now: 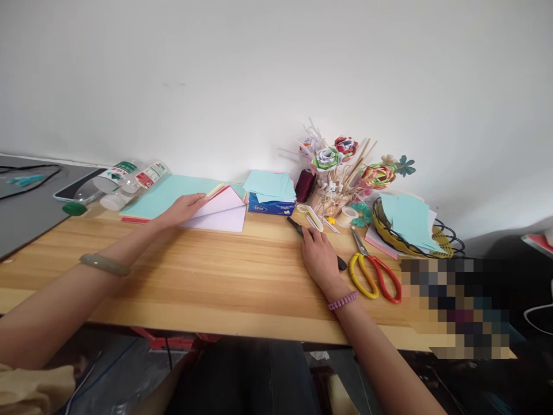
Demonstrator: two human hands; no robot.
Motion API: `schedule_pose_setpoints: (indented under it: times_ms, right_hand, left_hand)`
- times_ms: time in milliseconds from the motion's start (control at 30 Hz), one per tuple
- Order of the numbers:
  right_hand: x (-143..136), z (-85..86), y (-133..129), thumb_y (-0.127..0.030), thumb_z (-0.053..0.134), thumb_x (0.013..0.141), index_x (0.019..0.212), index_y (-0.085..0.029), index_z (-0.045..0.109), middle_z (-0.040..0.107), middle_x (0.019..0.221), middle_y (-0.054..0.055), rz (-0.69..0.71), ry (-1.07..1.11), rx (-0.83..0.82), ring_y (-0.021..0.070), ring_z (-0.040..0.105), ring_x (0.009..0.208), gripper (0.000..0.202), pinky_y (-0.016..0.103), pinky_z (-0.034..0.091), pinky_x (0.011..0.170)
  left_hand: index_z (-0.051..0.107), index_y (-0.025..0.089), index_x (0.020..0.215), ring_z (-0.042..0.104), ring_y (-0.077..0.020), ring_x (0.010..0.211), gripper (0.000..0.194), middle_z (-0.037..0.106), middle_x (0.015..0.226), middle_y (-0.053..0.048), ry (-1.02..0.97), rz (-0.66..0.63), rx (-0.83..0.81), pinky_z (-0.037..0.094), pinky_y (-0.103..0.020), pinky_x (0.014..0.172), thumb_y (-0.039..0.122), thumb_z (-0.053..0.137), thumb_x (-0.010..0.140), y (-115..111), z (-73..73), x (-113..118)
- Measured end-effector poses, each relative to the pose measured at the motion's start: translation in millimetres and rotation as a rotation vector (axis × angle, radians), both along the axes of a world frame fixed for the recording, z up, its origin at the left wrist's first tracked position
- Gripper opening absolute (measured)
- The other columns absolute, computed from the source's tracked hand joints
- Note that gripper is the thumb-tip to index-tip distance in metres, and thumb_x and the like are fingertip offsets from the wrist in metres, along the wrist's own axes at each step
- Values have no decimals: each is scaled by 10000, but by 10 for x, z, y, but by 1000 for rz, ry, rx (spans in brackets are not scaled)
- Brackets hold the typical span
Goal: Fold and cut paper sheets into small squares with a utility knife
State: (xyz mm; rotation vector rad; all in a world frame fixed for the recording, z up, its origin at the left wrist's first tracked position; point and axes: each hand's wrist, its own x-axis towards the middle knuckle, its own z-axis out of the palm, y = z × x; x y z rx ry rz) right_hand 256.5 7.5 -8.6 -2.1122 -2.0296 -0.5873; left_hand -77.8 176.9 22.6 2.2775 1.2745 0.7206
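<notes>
My left hand [186,208] pinches the raised corners of a stack of coloured paper [222,218], with lavender, red and yellow edges showing. Beneath and behind that stack lie larger light-blue sheets [162,196]. My right hand [318,253] is closed over a black-handled tool [295,225] lying on the wooden table; its tip and its rear end show on either side of the hand. Scissors [366,268] with one yellow and one red handle lie just right of my right hand.
Plastic bottles [129,178] lie at the left. Blue squares top a blue box [272,206] at the back. Paper flowers [328,158] stand beside a tape roll [349,216]. A basket [384,227] holds blue paper at the right. The table's front edge [242,333] is near.
</notes>
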Motion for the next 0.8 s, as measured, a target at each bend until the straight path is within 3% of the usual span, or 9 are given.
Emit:
schedule_pose_setpoints:
  times_ms: [567, 800]
  right_hand:
    - [-5, 13, -2, -329, 561, 898, 1196, -182, 540, 561, 1198, 78, 3, -24, 11, 206, 578, 1017, 333, 424, 500, 839]
    - [-67, 71, -12, -296, 569, 892, 1210, -179, 532, 539, 1240, 86, 52, -37, 29, 227, 553, 1076, 341, 455, 478, 880]
  left_hand:
    - [400, 215, 666, 406, -144, 640, 414, 407, 652, 34, -190, -5, -76, 363, -246, 628, 593, 374, 833, 7, -183, -28]
    - [481, 204, 696, 437, -142, 649, 444, 451, 654, 35, -250, -15, -115, 380, -242, 644, 625, 403, 816, -44, -156, -19]
